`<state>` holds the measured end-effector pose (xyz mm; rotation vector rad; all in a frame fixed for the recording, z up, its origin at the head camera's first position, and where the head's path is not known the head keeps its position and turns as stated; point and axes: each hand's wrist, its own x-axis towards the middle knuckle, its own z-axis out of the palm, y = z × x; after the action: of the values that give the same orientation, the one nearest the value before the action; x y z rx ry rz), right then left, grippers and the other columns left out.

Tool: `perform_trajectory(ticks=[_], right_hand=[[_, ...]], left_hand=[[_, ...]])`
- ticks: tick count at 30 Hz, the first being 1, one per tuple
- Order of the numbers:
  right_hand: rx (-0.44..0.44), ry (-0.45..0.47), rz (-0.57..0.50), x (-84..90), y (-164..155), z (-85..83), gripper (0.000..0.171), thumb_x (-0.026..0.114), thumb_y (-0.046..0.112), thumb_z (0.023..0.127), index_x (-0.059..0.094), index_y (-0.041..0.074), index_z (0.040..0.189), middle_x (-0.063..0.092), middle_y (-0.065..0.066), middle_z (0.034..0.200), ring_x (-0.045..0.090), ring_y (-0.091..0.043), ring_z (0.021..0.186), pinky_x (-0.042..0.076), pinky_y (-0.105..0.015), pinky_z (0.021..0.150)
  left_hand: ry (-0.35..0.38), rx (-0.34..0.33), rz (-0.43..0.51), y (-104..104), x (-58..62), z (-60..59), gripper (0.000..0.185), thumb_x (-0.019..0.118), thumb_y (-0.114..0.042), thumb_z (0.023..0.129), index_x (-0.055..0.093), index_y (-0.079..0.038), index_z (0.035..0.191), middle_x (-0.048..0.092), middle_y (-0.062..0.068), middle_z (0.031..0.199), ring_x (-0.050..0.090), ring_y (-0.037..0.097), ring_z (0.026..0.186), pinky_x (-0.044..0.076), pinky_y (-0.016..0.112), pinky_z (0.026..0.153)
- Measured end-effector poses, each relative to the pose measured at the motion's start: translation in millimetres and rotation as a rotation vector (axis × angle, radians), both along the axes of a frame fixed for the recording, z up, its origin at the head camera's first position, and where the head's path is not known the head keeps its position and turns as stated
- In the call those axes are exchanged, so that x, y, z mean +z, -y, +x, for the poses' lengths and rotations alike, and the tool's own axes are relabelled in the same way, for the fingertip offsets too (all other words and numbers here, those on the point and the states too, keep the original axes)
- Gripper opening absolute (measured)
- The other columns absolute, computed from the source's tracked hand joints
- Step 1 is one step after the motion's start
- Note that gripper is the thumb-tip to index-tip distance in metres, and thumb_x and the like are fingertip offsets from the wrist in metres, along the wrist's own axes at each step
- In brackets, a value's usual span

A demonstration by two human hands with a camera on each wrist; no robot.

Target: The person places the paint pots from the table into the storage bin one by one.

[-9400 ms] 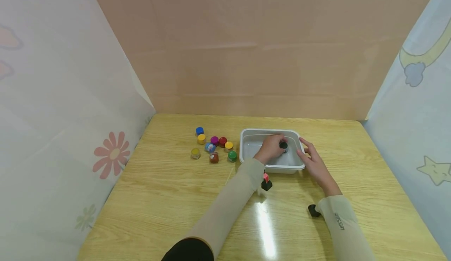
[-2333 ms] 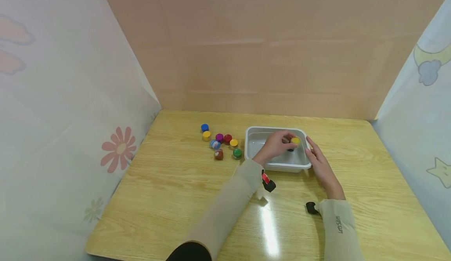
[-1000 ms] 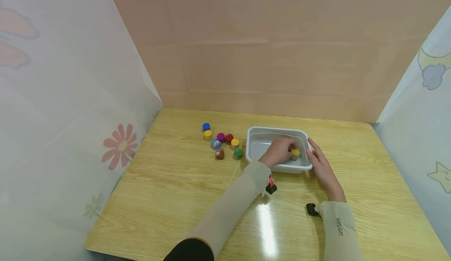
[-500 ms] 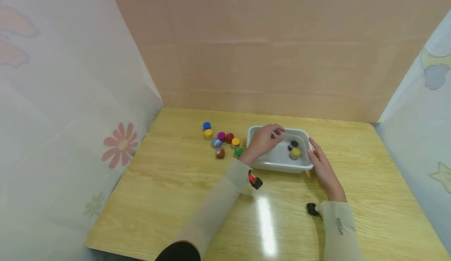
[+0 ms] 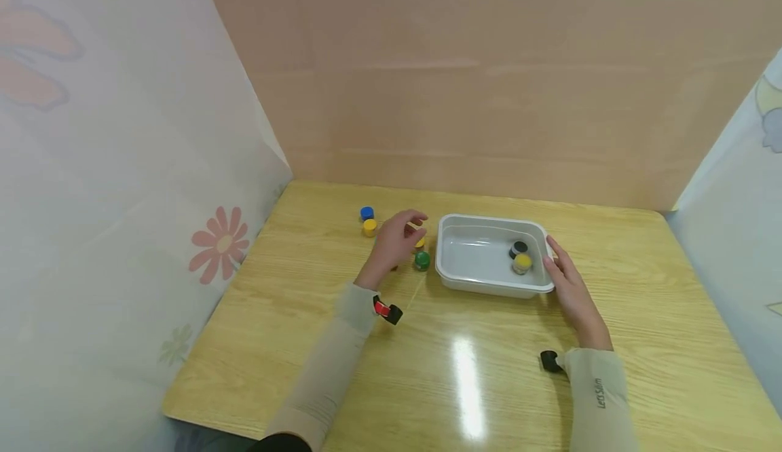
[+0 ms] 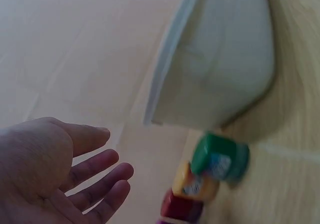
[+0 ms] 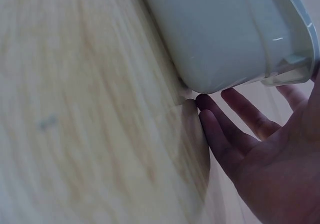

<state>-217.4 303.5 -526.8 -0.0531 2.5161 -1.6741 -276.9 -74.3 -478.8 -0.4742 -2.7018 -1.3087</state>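
Note:
My left hand (image 5: 394, 245) hangs above the group of small lidded jars, fingers apart and loosely bent, with nothing in them. In the left wrist view a green-lidded jar (image 6: 220, 156), a yellow-orange-lidded jar (image 6: 195, 184) and a red-lidded jar (image 6: 181, 206) stand in a row beyond the fingertips. At the right end of the white plastic tub (image 5: 489, 289), my right hand (image 5: 574, 292) rests with its thumb by the rim. Its relaxed fingertips lie against the tub's outer wall (image 7: 220, 39). Inside the tub sit a black-lidded jar (image 5: 518, 249) and a yellow-lidded jar (image 5: 522, 264), side by side.
A blue-lidded jar (image 5: 366, 213) and a yellow-lidded jar (image 5: 369, 227) stand behind the left hand, which hides several others. The wooden table (image 5: 275, 343) meets a brown backdrop (image 5: 464, 99) at the back and pale patterned sheets (image 5: 134, 167) at the sides.
My left hand brought the black-lidded and then the yellow-lidded jar into the tub, let go, and moved left over the remaining jars. My right hand stays at the tub.

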Motion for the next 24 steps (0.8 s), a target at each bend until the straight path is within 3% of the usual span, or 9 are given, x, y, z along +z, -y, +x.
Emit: perform_trajectory(ticks=[4,7,9,11,14,21,24], right_hand=[[0.001,0.003,0.024,-0.1,-3,0.2,0.065,0.031,0.051,0.111,0.001,0.036,0.167,0.034,-0.029,0.157,0.039,-0.035,0.133,0.03,-0.065,0.112],[0.002,-0.012,0.039,-0.9,-4,0.6,0.064,0.031,0.05,0.111,0.003,0.035,0.167,0.038,-0.027,0.153,0.043,-0.026,0.127,0.038,-0.046,0.107],[0.001,-0.019,0.041,-0.8,-4,1.1,0.064,0.031,0.05,0.111,0.004,0.034,0.167,0.039,-0.026,0.153,0.044,-0.024,0.127,0.038,-0.044,0.106],[0.002,-0.025,0.039,-1.3,-3,0.7,0.064,0.032,0.05,0.112,0.005,0.034,0.167,0.039,-0.027,0.153,0.044,-0.026,0.127,0.038,-0.045,0.107],[0.004,-0.017,0.021,-1.6,-1,0.3,0.065,0.032,0.05,0.111,0.004,0.034,0.167,0.036,-0.029,0.156,0.04,-0.035,0.133,0.032,-0.064,0.112],[0.003,-0.014,0.027,-0.9,1,1.3,0.065,0.031,0.05,0.112,0.003,0.033,0.167,0.037,-0.029,0.155,0.042,-0.035,0.132,0.035,-0.058,0.109],[0.003,-0.01,0.018,-0.4,2,1.9,0.065,0.031,0.051,0.111,0.003,0.034,0.167,0.033,-0.03,0.158,0.039,-0.039,0.136,0.032,-0.064,0.113]], left_hand=[[0.006,0.027,-0.026,24,-13.8,8.9,0.029,0.068,-0.018,0.102,0.067,-0.011,0.13,0.071,0.01,0.119,0.067,0.022,0.1,0.058,0.037,0.088],[0.033,0.056,-0.042,39,-23.3,17.9,0.03,0.07,-0.016,0.1,0.067,-0.009,0.13,0.071,0.01,0.122,0.068,0.026,0.106,0.058,0.043,0.092],[0.051,0.075,-0.07,47,-30.3,22.9,0.031,0.071,-0.017,0.1,0.068,-0.009,0.13,0.071,0.01,0.123,0.068,0.027,0.109,0.057,0.046,0.095],[0.067,0.087,-0.106,53,-37.0,27.7,0.032,0.071,-0.018,0.099,0.067,-0.009,0.13,0.071,0.01,0.124,0.068,0.028,0.111,0.057,0.047,0.097],[0.094,0.09,-0.148,60,-45.6,31.8,0.035,0.071,-0.023,0.1,0.067,-0.009,0.131,0.07,0.008,0.127,0.068,0.026,0.112,0.056,0.045,0.097],[0.151,0.075,-0.097,64,-53.8,33.6,0.031,0.071,-0.023,0.1,0.068,-0.011,0.128,0.069,0.007,0.123,0.068,0.024,0.106,0.057,0.042,0.095],[0.166,0.062,-0.078,64,-56.1,33.1,0.028,0.071,-0.025,0.1,0.069,-0.014,0.125,0.072,0.003,0.118,0.068,0.02,0.102,0.057,0.039,0.093]])
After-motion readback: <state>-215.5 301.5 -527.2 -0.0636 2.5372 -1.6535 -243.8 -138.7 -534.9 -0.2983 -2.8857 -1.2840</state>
